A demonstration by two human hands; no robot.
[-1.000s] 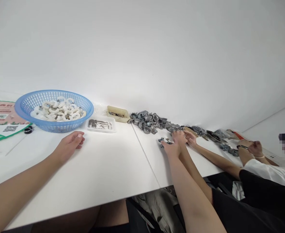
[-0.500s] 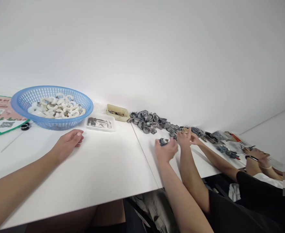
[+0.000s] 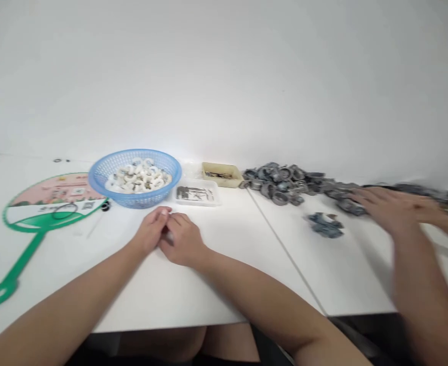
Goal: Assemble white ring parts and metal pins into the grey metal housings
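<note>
My left hand (image 3: pixel 151 231) rests over the white table in front of the blue basket, its fingers curled in. Pressed against it is my right hand (image 3: pixel 184 239), with bent fingers meeting the left fingertips. Whatever lies between the two hands, if anything, is hidden. The blue plastic basket (image 3: pixel 135 201) holds many white curved pieces (image 3: pixel 138 177). Close behind my hands stands a clear shallow tray (image 3: pixel 212 202) with small dark metal pins. A grey metal part (image 3: pixel 325 225) with a whitish piece in it lies alone to the right, blurred.
Behind the tray is a cream box (image 3: pixel 227 181) with thin metal pieces. A heap of grey ring-shaped castings (image 3: pixel 279 180) runs along the wall. On the right, a co-worker's hands (image 3: pixel 391 208) reach over more parts. A green-handled fan (image 3: pixel 26 259) lies left.
My right hand has let go of the grey part, which now lies on the table, and has come left to meet my left hand. The view has turned left.
</note>
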